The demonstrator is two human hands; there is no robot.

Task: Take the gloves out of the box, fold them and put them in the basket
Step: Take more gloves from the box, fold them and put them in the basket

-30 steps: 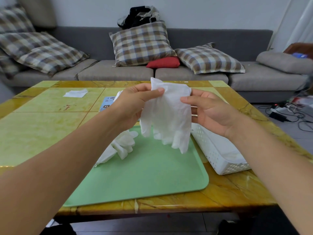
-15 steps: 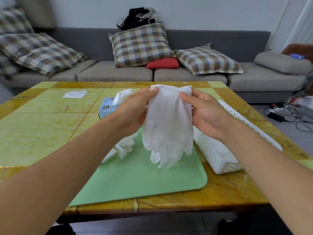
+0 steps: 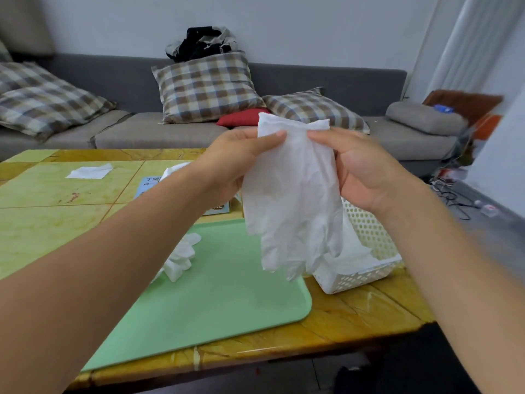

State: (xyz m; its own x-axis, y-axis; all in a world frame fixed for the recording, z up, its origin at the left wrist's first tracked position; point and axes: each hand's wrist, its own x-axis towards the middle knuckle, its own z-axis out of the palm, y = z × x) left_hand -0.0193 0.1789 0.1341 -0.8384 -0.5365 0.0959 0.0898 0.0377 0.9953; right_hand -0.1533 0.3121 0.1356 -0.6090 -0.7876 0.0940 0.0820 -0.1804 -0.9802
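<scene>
A white perforated basket point(image 3: 369, 268), right of centre on the yellow marble-pattern table point(image 3: 56, 223), holds white material along its near end; whether that is folded gloves cannot be told. A blue glove box point(image 3: 147, 184), mostly hidden behind the left forearm at centre left, has a white glove point(image 3: 176, 167) poking from its top. On the green tray point(image 3: 227, 302) in the lower centre lies a loose white glove point(image 3: 180, 258), partly covered by the forearm.

Above the tray and basket, at the middle of the frame, both hands hold up a white glove point(image 3: 292, 200) by its cuff, fingers dangling down. The left hand point(image 3: 241, 163) pinches the cuff's left corner between thumb and fingers; the right hand point(image 3: 360, 172) pinches the right corner the same way.

Compared with half a second earlier, the glove sits higher and further right in the frame, now overlapping the basket, and the view has swung so that the sofa point(image 3: 312, 81) and its checked cushions point(image 3: 204, 86) sit further left. A white tissue point(image 3: 89, 172) lies at the table's upper left.
</scene>
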